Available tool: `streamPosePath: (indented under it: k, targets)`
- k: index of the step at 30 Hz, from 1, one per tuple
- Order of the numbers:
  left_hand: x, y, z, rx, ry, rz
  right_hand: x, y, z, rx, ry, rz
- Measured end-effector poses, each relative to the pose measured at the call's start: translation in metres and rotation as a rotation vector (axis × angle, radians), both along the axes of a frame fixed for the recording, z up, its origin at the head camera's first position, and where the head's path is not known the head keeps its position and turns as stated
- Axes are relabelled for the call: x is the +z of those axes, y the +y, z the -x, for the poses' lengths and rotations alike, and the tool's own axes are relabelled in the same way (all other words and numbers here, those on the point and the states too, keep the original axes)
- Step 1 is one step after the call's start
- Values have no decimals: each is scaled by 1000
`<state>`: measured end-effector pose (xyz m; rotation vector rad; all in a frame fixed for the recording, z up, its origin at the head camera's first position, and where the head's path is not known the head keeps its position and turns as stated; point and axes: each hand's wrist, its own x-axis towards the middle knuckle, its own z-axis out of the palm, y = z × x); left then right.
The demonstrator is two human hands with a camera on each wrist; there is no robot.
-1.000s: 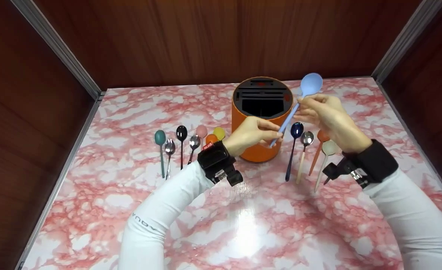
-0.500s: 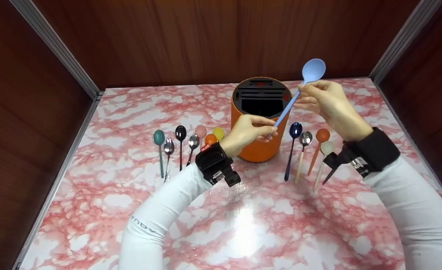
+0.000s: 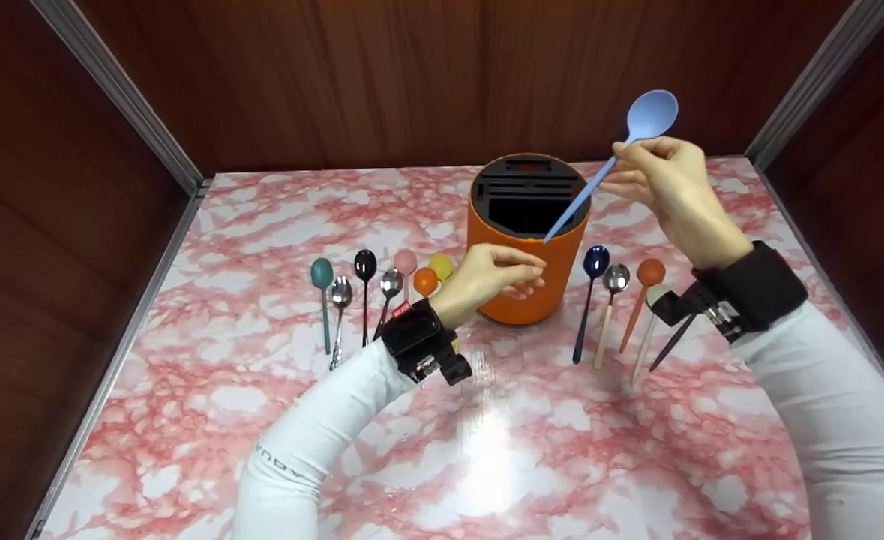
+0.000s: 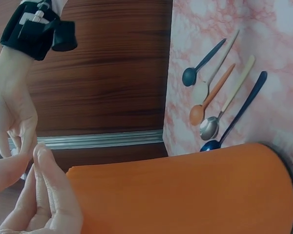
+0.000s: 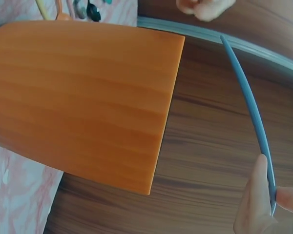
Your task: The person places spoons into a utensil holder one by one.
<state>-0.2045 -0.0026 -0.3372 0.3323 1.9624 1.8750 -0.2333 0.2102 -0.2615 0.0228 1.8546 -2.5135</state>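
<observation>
In the head view, my right hand pinches a light blue spoon just below its bowl, between thumb and fingers. The bowl points up and right; the handle slants down left, its end overlapping the front rim of an orange cylindrical utensil holder. My left hand is in front of the holder, below the handle's tip, holding nothing. Its thumb and fingertips lie close together in the left wrist view. From the right wrist, the spoon's handle shows free air between it and the left fingertips.
Left of the holder lie several spoons, among them a teal spoon, a black spoon and a pink spoon. Right of it are a dark blue spoon and an orange spoon. Wooden panels enclose the marbled table.
My left hand has let go of the handle's end and dropped slightly. My right hand has lifted the blue spoon up and a little to the right.
</observation>
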Motion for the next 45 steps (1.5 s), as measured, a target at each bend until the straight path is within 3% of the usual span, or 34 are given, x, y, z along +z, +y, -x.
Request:
streamPosePath:
  k: [15,23,31,38,45]
  targets:
    - [-28,-9,-13,-46,-87,30,-10,0,15,-105,109,116]
    - [-37,-14,-16,-44,-109,30,-20,-7,20,-163,151,90]
    - [-44,-17,-19,-63,-115,38,-32,-14,24,-154,186,96]
    - [-51,-19,-21,-71,-115,32,-44,-19,28,-158,218,25]
    - [-59,-20,-23,-62,-138,34,-52,-19,32,-175,258,-111]
